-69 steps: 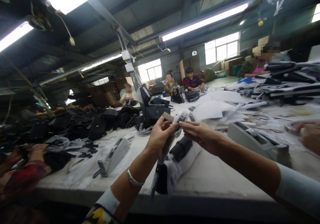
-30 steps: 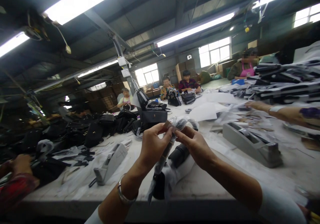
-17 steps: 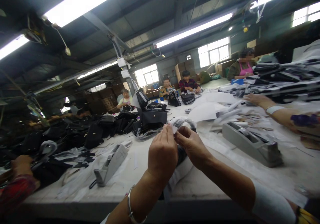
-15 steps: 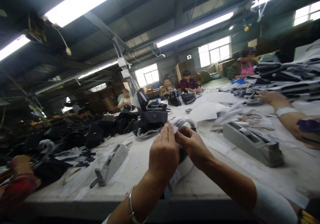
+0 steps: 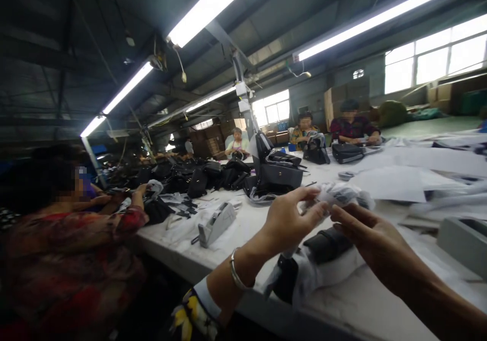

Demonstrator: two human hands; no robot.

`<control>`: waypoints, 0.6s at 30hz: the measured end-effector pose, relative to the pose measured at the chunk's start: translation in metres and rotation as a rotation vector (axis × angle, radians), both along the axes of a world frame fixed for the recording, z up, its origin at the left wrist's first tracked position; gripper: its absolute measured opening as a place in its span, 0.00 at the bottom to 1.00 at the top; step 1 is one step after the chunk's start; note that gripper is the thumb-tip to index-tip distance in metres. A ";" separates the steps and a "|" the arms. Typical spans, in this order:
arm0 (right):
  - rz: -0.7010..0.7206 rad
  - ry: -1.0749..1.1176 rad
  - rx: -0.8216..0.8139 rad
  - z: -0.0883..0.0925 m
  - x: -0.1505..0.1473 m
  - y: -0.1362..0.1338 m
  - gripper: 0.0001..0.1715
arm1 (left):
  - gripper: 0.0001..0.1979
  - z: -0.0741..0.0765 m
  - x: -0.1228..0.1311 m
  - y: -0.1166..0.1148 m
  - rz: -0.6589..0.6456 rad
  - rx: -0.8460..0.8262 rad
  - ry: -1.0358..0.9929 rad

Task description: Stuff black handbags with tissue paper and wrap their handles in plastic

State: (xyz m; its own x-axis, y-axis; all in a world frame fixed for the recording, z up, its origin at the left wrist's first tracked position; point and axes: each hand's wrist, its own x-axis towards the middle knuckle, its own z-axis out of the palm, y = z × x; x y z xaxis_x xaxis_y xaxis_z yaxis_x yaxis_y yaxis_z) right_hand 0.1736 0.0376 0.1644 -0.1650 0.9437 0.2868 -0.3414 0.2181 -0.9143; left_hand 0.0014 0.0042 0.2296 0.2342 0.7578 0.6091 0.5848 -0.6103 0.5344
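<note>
My left hand (image 5: 291, 222) is pinched closed on a bundle in crinkled clear plastic wrap (image 5: 348, 195), thumb and fingers at its left end. My right hand (image 5: 375, 234) closes on the near side of the same bundle, its fingertips close to my left thumb. What lies inside the plastic is blurred. Below my hands, at the table's front edge, a black handbag (image 5: 330, 244) lies on its side. White wrapping sheet (image 5: 314, 275) is partly around the bag.
Grey tape dispensers stand left (image 5: 217, 224) and right (image 5: 462, 242) of my hands. A black bag (image 5: 279, 177) sits beyond them, white paper sheets (image 5: 388, 178) lie to the right. A co-worker in a red patterned top (image 5: 76, 249) is at the left; others work across the table.
The view has swung left, showing more of the red-sleeved co-worker. My hands, pressed together before around a small white piece, are now further apart at the plastic bundle, and the handbag below shows more.
</note>
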 end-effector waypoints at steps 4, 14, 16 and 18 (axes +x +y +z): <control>-0.060 -0.105 0.047 0.003 0.001 0.002 0.27 | 0.17 0.006 -0.012 0.015 -0.163 -0.203 -0.055; -0.414 -0.563 0.358 -0.013 0.068 0.013 0.17 | 0.26 -0.006 0.003 0.013 -0.172 -0.537 -0.392; -0.711 -0.765 0.281 -0.027 0.121 0.020 0.15 | 0.28 -0.007 0.004 0.012 -0.165 -0.562 -0.426; -0.864 -0.804 0.178 -0.039 0.177 0.025 0.14 | 0.30 -0.007 0.006 0.009 -0.160 -0.575 -0.449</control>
